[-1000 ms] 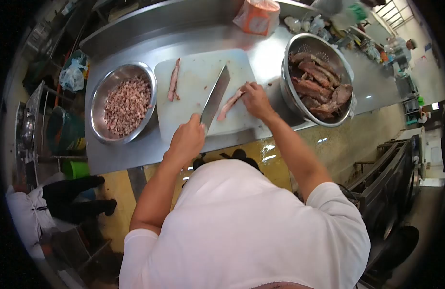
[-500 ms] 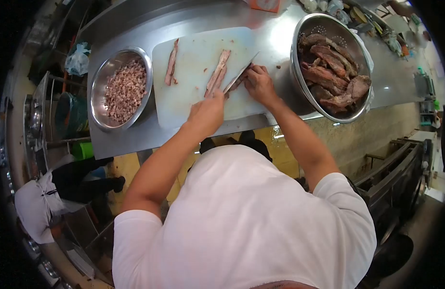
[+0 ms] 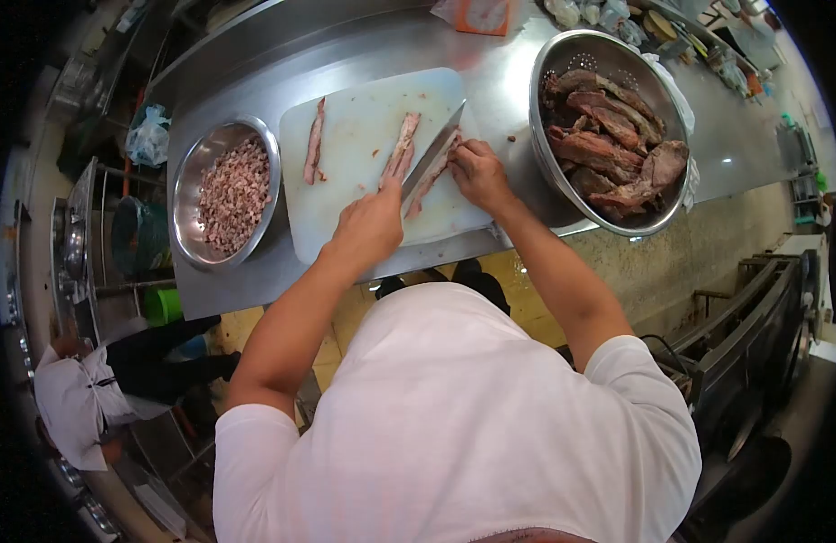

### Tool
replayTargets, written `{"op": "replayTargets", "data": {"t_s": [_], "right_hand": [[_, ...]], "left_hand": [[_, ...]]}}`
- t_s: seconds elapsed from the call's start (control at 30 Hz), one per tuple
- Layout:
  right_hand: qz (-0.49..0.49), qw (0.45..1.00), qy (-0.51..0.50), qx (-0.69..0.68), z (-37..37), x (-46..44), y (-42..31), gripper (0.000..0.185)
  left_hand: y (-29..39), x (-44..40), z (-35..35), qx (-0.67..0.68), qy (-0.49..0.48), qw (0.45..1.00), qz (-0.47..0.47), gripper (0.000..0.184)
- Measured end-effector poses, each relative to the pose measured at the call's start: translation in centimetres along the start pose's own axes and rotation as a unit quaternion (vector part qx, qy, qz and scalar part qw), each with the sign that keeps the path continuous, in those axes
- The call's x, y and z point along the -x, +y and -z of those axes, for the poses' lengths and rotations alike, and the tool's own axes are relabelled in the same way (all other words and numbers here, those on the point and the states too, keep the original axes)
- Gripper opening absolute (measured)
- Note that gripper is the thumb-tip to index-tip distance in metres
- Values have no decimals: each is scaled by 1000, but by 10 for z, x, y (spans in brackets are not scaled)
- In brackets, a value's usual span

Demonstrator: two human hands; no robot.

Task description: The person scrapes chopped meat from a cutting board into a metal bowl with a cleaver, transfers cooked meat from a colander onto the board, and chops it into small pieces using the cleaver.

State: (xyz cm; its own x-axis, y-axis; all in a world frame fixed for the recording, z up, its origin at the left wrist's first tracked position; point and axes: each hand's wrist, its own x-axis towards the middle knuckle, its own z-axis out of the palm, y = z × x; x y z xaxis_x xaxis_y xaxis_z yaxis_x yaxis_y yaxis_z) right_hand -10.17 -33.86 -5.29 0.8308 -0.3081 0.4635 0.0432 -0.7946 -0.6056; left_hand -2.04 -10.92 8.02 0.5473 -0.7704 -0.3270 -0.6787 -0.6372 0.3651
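My left hand (image 3: 369, 228) is closed around the handle of a knife (image 3: 433, 161), whose blade points up and away over the white cutting board (image 3: 346, 213). Just right of the blade lies a strip of meat (image 3: 427, 189). Its far end is pinched by the fingers of my right hand (image 3: 480, 176). A second meat strip (image 3: 403, 149) rests left of the blade, partly behind my left hand. Farther left on the board is a thin third strip (image 3: 315, 142), with small scraps around.
A steel bowl of diced meat (image 3: 233, 195) stands left of the board. At right, a perforated steel colander (image 3: 537, 136) holds large meat pieces (image 3: 608, 149). An orange box (image 3: 486, 16) and plastic bags sit at the back. Another person (image 3: 79, 398) is at lower left.
The knife has tilted, showing more of its flat blade, and stands further from my right fingers. More of the right-hand strip shows. The whole view has shifted slightly.
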Motion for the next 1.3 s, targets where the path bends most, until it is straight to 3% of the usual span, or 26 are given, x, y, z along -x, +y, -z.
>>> {"op": "replayTargets", "data": {"t_s": [0.17, 0.27, 0.33, 0.47, 0.53, 0.63, 0.73, 0.8, 0.97, 1.03, 1.07, 1.1, 1.17, 1.3], "right_hand": [[0, 999, 12, -30, -3, -1, 1, 13], [16, 999, 4, -29, -5, 1, 7, 12], [36, 999, 2, -21, 3, -2, -1, 13], [22, 1000, -1, -1, 0, -8, -16, 20], [-7, 998, -54, 6, -11, -12, -25, 24], [51, 996, -69, -20, -37, -30, -23, 19], [48, 996, -67, 28, -34, -60, -47, 20], [31, 989, -129, 63, -43, -85, -60, 24], [149, 970, -191, -21, -132, -121, -111, 30], [275, 949, -139, 69, -166, -132, -121, 27], [252, 936, -209, 127, -172, -135, -126, 29], [255, 936, -204, 131, -174, -138, -138, 29], [193, 891, -349, 218, -171, -151, -154, 30], [165, 916, -314, 189, -162, -151, -141, 26]], "left_hand": [[3, 13, -18, 7, -22, 1000, 5, 23], [13, -16, -27, 29, 40, 999, -5, 24], [12, -21, -14, 63, 0, 997, 31, 27], [-35, -1, -12, 109, 72, 991, 14, 24], [-60, 13, -12, 216, 135, 966, 39, 16], [-63, 40, 18, 346, 160, 920, 93, 17], [-81, 75, 31, 418, 205, 870, 161, 16], [-89, 98, 39, 428, 243, 849, 192, 15], [-109, 135, 41, 465, 313, 798, 223, 15], [-114, 147, 37, 461, 312, 798, 228, 14], [-117, 153, 32, 461, 317, 797, 226, 14], [-122, 159, 26, 465, 314, 796, 230, 14], [-130, 167, 17, 460, 306, 803, 225, 16], [-128, 174, 12, 464, 282, 815, 203, 11]]}}
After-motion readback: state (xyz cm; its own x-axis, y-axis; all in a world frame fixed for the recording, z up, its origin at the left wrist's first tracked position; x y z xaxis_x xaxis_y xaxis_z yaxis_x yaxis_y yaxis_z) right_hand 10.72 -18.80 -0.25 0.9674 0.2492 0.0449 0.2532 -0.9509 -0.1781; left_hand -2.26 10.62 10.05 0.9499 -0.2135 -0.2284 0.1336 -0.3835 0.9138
